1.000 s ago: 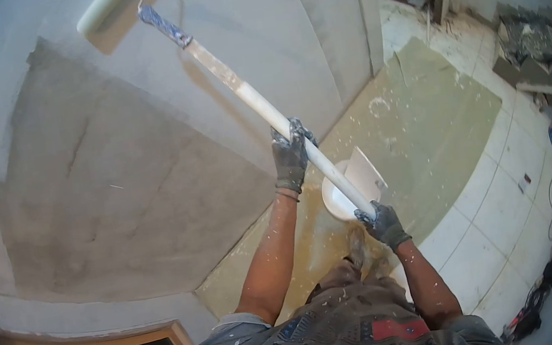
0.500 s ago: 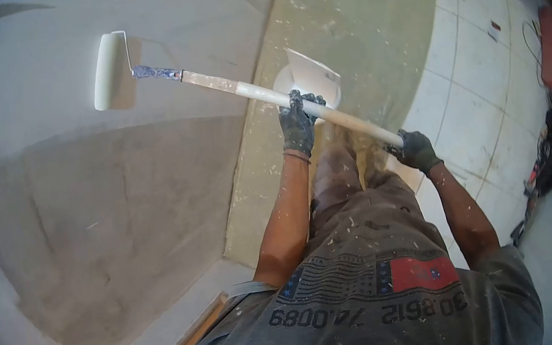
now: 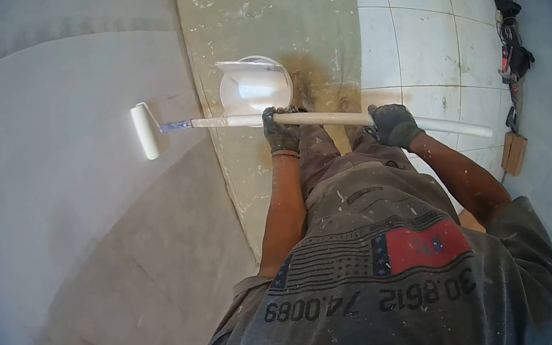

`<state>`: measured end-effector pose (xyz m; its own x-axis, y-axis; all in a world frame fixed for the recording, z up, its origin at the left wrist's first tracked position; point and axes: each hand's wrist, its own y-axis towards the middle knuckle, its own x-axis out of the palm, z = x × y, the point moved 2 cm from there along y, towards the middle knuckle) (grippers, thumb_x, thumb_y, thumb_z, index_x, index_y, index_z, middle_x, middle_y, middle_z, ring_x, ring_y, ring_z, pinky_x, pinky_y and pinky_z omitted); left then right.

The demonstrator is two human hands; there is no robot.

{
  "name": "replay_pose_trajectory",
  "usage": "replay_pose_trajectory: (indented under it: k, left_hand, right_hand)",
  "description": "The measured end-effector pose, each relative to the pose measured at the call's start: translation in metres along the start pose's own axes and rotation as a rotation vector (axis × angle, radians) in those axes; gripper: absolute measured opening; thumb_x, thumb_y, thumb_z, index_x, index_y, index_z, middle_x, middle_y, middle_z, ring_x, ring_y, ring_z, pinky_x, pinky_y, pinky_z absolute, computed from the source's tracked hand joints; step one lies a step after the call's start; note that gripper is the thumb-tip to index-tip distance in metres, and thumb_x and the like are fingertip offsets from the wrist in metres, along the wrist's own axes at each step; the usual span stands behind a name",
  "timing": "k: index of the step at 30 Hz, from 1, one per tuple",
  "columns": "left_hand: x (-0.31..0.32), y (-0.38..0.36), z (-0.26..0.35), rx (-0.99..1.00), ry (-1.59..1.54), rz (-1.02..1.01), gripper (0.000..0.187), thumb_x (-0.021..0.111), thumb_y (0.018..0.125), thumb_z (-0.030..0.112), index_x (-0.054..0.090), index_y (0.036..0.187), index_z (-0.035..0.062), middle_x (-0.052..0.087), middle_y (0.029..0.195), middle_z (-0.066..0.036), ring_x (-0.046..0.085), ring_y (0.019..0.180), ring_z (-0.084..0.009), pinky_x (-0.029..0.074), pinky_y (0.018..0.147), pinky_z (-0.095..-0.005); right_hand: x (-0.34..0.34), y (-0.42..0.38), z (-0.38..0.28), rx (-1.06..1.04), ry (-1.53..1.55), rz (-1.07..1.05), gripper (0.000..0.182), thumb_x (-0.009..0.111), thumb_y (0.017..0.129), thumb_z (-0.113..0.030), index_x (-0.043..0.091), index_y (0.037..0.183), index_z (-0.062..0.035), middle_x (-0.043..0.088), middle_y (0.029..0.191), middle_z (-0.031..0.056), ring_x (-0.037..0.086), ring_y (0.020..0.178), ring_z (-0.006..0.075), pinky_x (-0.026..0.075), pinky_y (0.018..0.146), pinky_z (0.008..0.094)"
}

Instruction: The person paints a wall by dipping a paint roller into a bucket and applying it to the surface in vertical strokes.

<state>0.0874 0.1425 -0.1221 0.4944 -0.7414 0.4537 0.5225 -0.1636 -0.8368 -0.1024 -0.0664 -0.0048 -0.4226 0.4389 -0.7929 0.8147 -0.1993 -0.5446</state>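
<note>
Both hands, in dark stained gloves, grip the long pole of a paint roller (image 3: 328, 118). My left hand (image 3: 282, 131) is wrapped round its middle, near where a white section meets a tan one. Further back, my right hand (image 3: 394, 125) closes on the pole, and a white end sticks out beyond it to the right. At the far left end, past a paint-smeared blue handle (image 3: 176, 126), the white roller sleeve (image 3: 145, 131) lies over the pale wall. A white bucket (image 3: 257, 93) with a pale flat piece across its rim stands just beyond my left hand.
The wall on the left has a lighter coated area (image 3: 84, 80) and a darker grey patch (image 3: 154, 262). A paint-spotted greenish sheet (image 3: 308, 3) covers the floor beside white tiles (image 3: 424, 43). Cables and dark tools (image 3: 512, 30) run along the right, with a brown box (image 3: 514, 153).
The view has shifted. The roller head has come down and closer, and my right hand has slid up the pole, leaving its end sticking out behind. More of the bucket shows.
</note>
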Motion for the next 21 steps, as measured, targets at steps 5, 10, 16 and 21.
replay_pose_trajectory:
  k: [5,10,16,21]
  left_hand:
    - [-0.007,0.037,0.021,-0.045,-0.029,-0.031,0.027,0.052,0.090,0.020,0.047,0.065,0.0131,0.046,0.056,-0.002,0.047,0.053,-0.0198,0.053,0.078,-0.0414]
    - [-0.049,0.104,0.085,-0.135,-0.085,-0.070,0.028,0.052,0.093,0.021,0.046,0.066,0.0137,0.045,0.057,-0.001,0.045,0.053,-0.0192,0.051,0.066,-0.0382]
    - [-0.027,0.151,0.121,-0.099,-0.066,0.056,0.025,0.054,0.092,0.026,0.047,0.071,0.0141,0.046,0.060,-0.001,0.046,0.054,-0.0192,0.048,0.057,-0.0333]
    - [-0.030,0.206,0.149,-0.230,-0.015,0.083,0.029,0.054,0.090,0.040,0.048,0.076,0.0146,0.048,0.066,-0.001,0.047,0.058,-0.0199,0.048,0.059,-0.0365]
  right_hand:
    - [-0.017,0.006,-0.048,0.039,-0.002,0.084,0.030,0.066,0.085,-0.033,0.064,0.099,-0.0066,0.069,0.080,0.0137,0.069,0.072,0.0312,0.053,0.065,0.0473]
    - [-0.022,0.052,-0.153,0.116,-0.037,0.012,0.023,0.063,0.085,-0.022,0.063,0.102,-0.0068,0.070,0.083,0.0118,0.071,0.073,0.0288,0.054,0.067,0.0445]
    - [-0.036,0.129,-0.201,0.127,-0.017,0.144,0.015,0.062,0.083,-0.017,0.069,0.091,-0.0069,0.072,0.080,0.0121,0.072,0.073,0.0291,0.054,0.061,0.0453]
    - [-0.057,0.184,-0.237,0.057,-0.057,0.227,0.014,0.063,0.081,-0.016,0.073,0.085,-0.0075,0.072,0.077,0.0116,0.072,0.072,0.0298,0.052,0.057,0.0495]
